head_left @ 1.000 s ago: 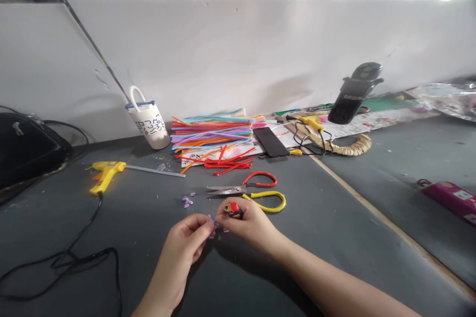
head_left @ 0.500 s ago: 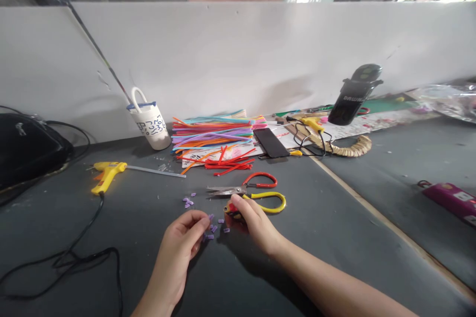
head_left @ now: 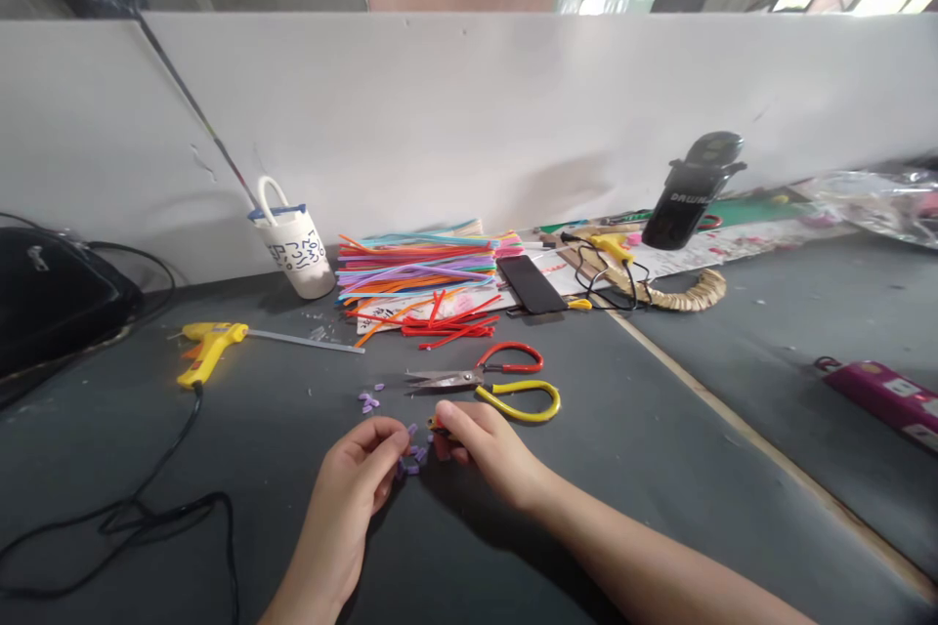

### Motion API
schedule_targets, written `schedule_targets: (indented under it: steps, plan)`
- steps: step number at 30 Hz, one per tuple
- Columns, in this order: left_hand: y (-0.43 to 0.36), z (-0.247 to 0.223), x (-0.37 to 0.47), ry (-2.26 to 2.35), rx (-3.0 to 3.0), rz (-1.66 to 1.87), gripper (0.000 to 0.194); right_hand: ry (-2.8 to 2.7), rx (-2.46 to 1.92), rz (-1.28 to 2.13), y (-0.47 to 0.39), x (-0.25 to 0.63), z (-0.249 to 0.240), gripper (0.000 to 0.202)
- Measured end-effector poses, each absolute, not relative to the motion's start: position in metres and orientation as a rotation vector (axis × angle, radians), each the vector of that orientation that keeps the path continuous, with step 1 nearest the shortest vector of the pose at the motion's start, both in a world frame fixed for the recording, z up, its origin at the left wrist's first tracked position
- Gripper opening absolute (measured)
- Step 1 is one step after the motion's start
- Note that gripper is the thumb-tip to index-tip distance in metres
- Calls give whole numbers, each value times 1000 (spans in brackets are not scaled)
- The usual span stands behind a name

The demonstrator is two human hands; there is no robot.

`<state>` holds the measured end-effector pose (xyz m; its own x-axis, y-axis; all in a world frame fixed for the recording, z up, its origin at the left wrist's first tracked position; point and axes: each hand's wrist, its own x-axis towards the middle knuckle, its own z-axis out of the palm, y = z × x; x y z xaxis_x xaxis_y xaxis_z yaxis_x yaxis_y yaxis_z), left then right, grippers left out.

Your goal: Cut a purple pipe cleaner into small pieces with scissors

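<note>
My left hand [head_left: 359, 479] is closed in a pinch, thumb against forefinger. A short purple pipe cleaner piece [head_left: 411, 430] shows at its fingertips; the fingers hide most of the grip. Close by on the right, my right hand [head_left: 476, 444] is wrapped round a small red and yellow lighter [head_left: 433, 423], its metal end facing my left hand. Several more purple bits [head_left: 412, 470] lie between and below the hands. Another little group of purple pieces [head_left: 367, 401] is farther back. Scissors [head_left: 469, 379] with red and yellow handles lie slightly open beyond my right hand.
Pipe cleaners [head_left: 417, 264] in many colours lie at the back beside a phone [head_left: 532, 284]. A yellow glue gun [head_left: 212, 350] with its black cord [head_left: 176, 449] is on the left, near a white cup [head_left: 299, 259]. A purple packet [head_left: 879, 395] lies far right.
My right hand has moved left and slightly down with the lighter, nearer my left hand, and now covers some purple pieces. My left hand keeps its pinch almost in place.
</note>
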<state>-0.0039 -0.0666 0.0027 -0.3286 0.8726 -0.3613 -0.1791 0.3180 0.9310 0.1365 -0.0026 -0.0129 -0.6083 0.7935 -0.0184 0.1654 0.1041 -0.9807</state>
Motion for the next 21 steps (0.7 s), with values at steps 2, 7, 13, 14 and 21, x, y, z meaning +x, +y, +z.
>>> schedule_targets:
  steps: [2, 7, 13, 14, 21]
  plan:
    - [-66, 3, -4, 1520, 653, 1256, 20, -1853, -946, 1550, -2, 137, -14, 60]
    - [-67, 4, -4, 1525, 648, 1254, 20, -1832, -970, 1572, -2, 137, -14, 60]
    - [-67, 4, -4, 1534, 642, 1266, 20, -1806, -976, 1584, -2, 136, -16, 59]
    - [-66, 5, -4, 1533, 639, 1268, 20, -1804, -973, 1584, -3, 136, -16, 59]
    - [-67, 9, -3, 1547, 620, 1266, 21, -1778, -969, 1599, -4, 136, -15, 60]
